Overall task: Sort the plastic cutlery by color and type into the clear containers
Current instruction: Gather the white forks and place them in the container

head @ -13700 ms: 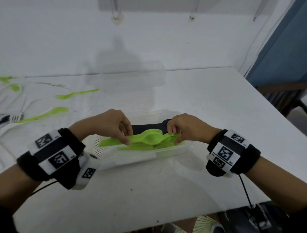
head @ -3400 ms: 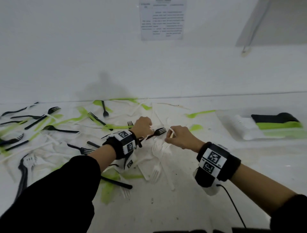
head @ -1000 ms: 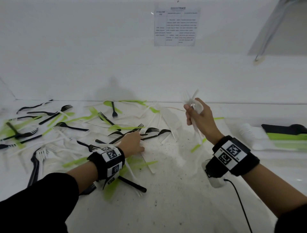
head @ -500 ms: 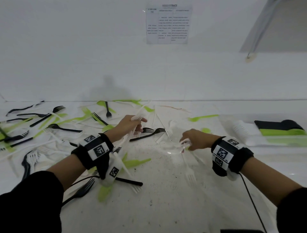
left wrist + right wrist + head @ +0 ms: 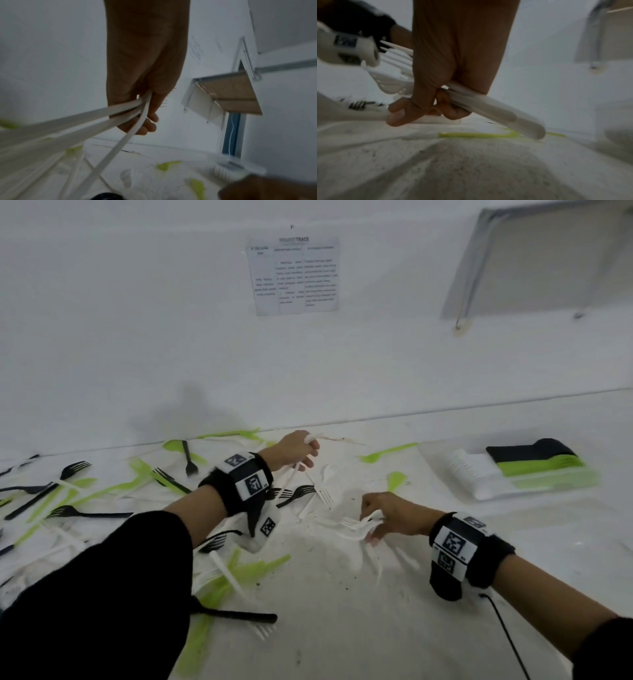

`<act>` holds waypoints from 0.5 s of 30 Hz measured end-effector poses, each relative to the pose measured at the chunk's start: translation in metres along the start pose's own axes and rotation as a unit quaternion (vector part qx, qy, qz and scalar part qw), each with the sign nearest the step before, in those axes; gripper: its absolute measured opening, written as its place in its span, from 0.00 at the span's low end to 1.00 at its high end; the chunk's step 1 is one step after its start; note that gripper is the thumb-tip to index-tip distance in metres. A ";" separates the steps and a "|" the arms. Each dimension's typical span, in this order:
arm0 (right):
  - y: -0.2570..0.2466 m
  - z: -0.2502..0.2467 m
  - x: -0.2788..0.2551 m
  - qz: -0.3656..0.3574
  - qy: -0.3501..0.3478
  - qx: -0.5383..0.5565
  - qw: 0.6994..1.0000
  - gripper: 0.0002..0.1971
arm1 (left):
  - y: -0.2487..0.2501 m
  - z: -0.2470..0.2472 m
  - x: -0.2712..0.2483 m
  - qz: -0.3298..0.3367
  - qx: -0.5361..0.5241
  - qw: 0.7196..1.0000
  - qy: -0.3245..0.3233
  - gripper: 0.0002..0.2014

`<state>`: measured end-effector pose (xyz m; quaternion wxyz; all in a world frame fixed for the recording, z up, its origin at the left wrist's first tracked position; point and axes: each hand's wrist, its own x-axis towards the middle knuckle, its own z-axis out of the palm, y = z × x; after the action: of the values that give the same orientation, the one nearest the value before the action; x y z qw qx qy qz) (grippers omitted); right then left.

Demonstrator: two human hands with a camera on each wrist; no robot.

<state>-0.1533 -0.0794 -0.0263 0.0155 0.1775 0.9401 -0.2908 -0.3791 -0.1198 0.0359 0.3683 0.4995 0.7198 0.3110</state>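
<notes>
Left hand [image 5: 291, 453] gripping slim white plastic cutlery handles [image 5: 96, 115], right hand [image 5: 390, 517] clutching a bunch of white plastic forks [image 5: 390, 79] low over the white table [image 5: 342, 628], clear plastic container [image 5: 513, 474] of sorted cutlery at far right, loose black and green pieces scattered left.

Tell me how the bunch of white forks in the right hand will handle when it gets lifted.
Probably light: the right hand holds several white forks at once. Their thin handles fan apart, so some could slip loose. They look stiff, staying straight past the fist.
</notes>
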 end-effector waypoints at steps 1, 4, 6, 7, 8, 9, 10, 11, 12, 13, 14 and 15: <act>0.002 0.000 -0.002 -0.001 0.010 0.026 1.000 0.10 | -0.001 0.006 0.008 0.001 0.036 0.999 0.013 0.08; 0.001 -0.005 -0.009 -0.014 0.057 0.117 0.991 0.09 | -0.013 0.022 0.031 0.017 0.144 0.989 0.022 0.03; 0.002 -0.013 -0.013 -0.033 0.104 0.160 0.981 0.07 | -0.026 0.032 0.048 0.022 0.233 0.972 0.015 0.15; 0.003 -0.018 -0.014 -0.036 0.129 0.180 0.975 0.06 | -0.031 0.036 0.053 0.016 0.258 0.966 0.010 0.20; 0.003 -0.022 -0.016 -0.030 0.154 0.204 0.966 0.06 | -0.034 0.042 0.058 0.013 0.270 0.963 0.007 0.23; 0.001 -0.027 -0.019 -0.018 0.178 0.230 0.956 0.05 | -0.037 0.047 0.062 0.011 0.282 0.959 0.007 0.24; -0.002 -0.031 -0.021 -0.008 0.205 0.255 0.945 0.05 | -0.040 0.051 0.065 0.015 0.283 0.959 0.011 0.23; -0.006 -0.034 -0.022 0.000 0.233 0.281 0.931 0.06 | -0.041 0.054 0.068 0.018 0.285 0.958 0.012 0.24; -0.009 -0.036 -0.022 0.007 0.261 0.305 0.916 0.06 | -0.044 0.057 0.071 0.022 0.280 0.960 0.017 0.24; -0.014 -0.037 -0.022 0.014 0.285 0.330 0.900 0.06 | -0.043 0.059 0.072 0.017 0.272 0.962 0.021 0.23; -0.018 -0.037 -0.020 0.025 0.307 0.350 0.885 0.03 | -0.044 0.060 0.074 0.022 0.264 0.964 0.028 0.21; -0.021 -0.037 -0.017 0.046 0.332 0.367 0.868 0.03 | -0.043 0.060 0.075 0.019 0.255 0.966 0.030 0.18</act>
<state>-0.1420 -0.0802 0.0182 -0.3506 0.2992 0.7057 -0.5381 -0.3670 -0.0571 -0.0479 0.2008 0.5812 0.7763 0.1386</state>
